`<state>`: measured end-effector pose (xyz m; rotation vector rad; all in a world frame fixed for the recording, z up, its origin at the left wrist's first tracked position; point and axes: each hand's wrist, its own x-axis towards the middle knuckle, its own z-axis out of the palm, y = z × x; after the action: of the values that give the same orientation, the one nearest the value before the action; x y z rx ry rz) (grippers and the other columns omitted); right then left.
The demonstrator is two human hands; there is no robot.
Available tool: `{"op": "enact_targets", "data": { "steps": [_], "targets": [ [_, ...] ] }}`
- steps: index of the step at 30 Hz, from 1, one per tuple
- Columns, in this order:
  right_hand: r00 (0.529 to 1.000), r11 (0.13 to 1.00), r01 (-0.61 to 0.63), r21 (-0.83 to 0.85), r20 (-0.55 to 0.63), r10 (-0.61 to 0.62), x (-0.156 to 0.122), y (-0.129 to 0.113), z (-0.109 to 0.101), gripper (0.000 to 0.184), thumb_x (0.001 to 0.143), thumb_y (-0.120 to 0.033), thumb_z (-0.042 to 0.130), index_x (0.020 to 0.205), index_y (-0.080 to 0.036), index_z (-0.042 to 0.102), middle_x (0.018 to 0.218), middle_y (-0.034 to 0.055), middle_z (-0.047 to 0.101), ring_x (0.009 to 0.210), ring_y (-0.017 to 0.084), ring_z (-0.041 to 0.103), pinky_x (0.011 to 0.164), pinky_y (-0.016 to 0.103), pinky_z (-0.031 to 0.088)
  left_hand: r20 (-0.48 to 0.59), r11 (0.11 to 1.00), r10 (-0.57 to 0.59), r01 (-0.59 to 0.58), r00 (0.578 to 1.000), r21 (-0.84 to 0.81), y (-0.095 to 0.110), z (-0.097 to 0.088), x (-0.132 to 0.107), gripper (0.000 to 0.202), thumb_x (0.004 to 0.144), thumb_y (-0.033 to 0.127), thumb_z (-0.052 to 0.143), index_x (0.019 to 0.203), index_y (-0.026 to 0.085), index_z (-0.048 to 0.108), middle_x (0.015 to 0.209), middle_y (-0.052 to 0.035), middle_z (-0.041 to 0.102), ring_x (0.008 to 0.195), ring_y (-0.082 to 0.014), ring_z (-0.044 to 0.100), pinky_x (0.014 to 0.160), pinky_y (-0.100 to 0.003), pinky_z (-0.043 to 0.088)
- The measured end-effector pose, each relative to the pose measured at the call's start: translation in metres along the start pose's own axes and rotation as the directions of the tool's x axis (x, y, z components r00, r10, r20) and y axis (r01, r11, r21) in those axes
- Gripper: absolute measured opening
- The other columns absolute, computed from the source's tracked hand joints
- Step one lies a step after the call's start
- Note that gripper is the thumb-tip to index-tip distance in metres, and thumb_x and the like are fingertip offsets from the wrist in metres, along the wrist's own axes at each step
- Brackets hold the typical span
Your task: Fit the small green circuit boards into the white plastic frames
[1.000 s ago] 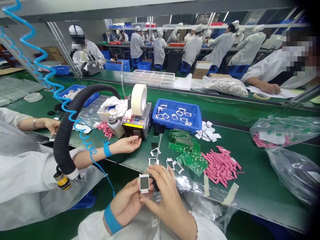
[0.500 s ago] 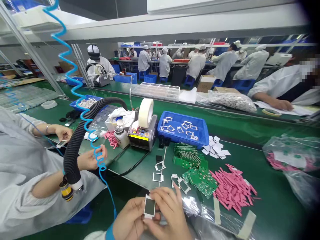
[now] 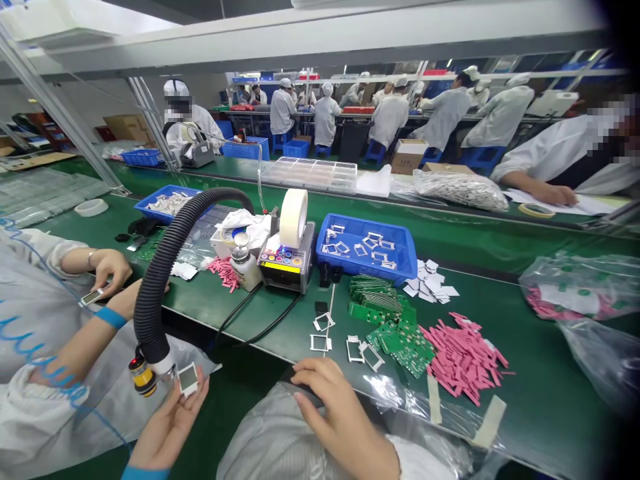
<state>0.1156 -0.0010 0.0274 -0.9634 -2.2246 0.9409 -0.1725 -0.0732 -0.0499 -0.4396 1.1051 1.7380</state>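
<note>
My left hand (image 3: 173,417) is stretched out to the left, palm up. It grips a small LCD screen in a white frame (image 3: 188,380) between thumb and fingers, just beside the nozzle at the end of a black flexible hose (image 3: 159,287). A yellow-and-black fitting (image 3: 143,377) hangs next to that nozzle. My right hand (image 3: 337,407) lies palm down over my lap at the table's front edge, fingers extended and holding nothing. Several white frames (image 3: 320,343) lie on the green table beyond it.
Green circuit boards (image 3: 395,327), pink strips (image 3: 463,357) and white cards (image 3: 430,281) lie to the right. Behind stand a blue tray (image 3: 367,223) of frames, a tape dispenser (image 3: 287,263) and a bottle (image 3: 245,270). A co-worker's hand (image 3: 111,270) is close on the left.
My left hand has carried the framed LCD screen left to the hose nozzle. My right hand has let go of it and rests at the table edge. The co-worker's arm has drawn back, the blue coil swinging left.
</note>
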Motion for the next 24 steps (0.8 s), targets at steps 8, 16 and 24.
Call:
{"op": "enact_targets", "data": {
  "steps": [8,16,24],
  "targets": [
    [0.996,0.997,0.067,0.042,0.06,-0.07,-0.009,-0.006,0.02,0.021,0.079,-0.009,0.049,0.096,-0.019,0.056,0.098,0.0058,0.061,0.092,0.018,0.053,0.084,0.035,0.045,0.036,0.996,0.019,-0.022,0.999,0.082,-0.021,-0.007,-0.012,0.034,0.089,0.017,0.038,0.121,0.014,0.051,0.088,-0.0101,0.073,0.083,-0.0191,0.069,0.074,-0.033,0.057],
    [0.994,0.984,0.07,0.164,-0.089,-0.056,-0.024,0.001,0.024,0.027,0.083,-0.008,0.043,0.103,-0.022,0.052,0.105,0.0066,0.056,0.097,0.015,0.055,0.082,0.027,0.047,0.443,0.829,-0.521,0.307,0.73,0.468,-0.111,0.039,-0.067,0.013,0.072,0.014,0.066,0.083,0.009,0.071,0.078,-0.0099,0.073,0.075,-0.0163,0.067,0.079,-0.026,0.049],
    [0.916,0.965,-0.088,0.246,-0.361,0.175,-0.049,0.021,0.022,0.03,0.082,-0.008,0.046,0.105,-0.026,0.048,0.115,0.0076,0.044,0.079,0.011,0.058,0.074,0.025,0.05,0.502,0.786,-0.577,0.273,0.644,0.555,-0.127,0.068,-0.072,0.02,0.069,0.022,0.07,0.085,0.009,0.071,0.082,-0.0104,0.073,0.084,-0.0183,0.066,0.085,-0.028,0.044]
  ]
}}
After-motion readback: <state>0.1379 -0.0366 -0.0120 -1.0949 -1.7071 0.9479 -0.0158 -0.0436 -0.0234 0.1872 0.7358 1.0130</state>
